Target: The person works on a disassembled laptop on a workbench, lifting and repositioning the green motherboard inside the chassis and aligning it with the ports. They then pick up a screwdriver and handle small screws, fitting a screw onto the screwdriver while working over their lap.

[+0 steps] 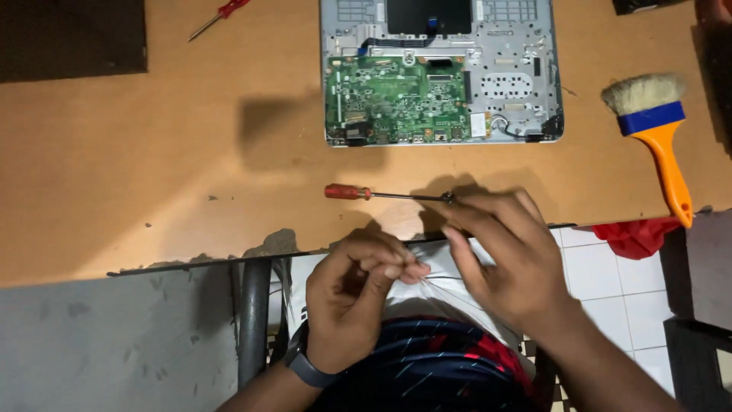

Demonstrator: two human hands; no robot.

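At the near edge of the bench (114, 175), just off its lip and over my lap, my left hand (358, 294) is curled narrow, thumb and fingertips pinched on something too small for me to make out against the clear plastic bag (435, 263) beneath. Just to its right, my right hand (507, 263) reaches up with its fingers closed around the metal tip of the red-handled screwdriver (347, 191), which lies flat along that near edge, handle pointing left. I judge the tool light and stiff, its thin shaft slippery; the fat red handle is the better place to grip it. The bag looks soft and flimsy, likely to slide. Toward the far edge sit a second small red screwdriver (221, 15) at left, an open laptop base (526, 69) with its green circuit board (396, 99), fragile, and a brush (659, 133) with a blue band and orange handle near the right edge. I see no legible labels.
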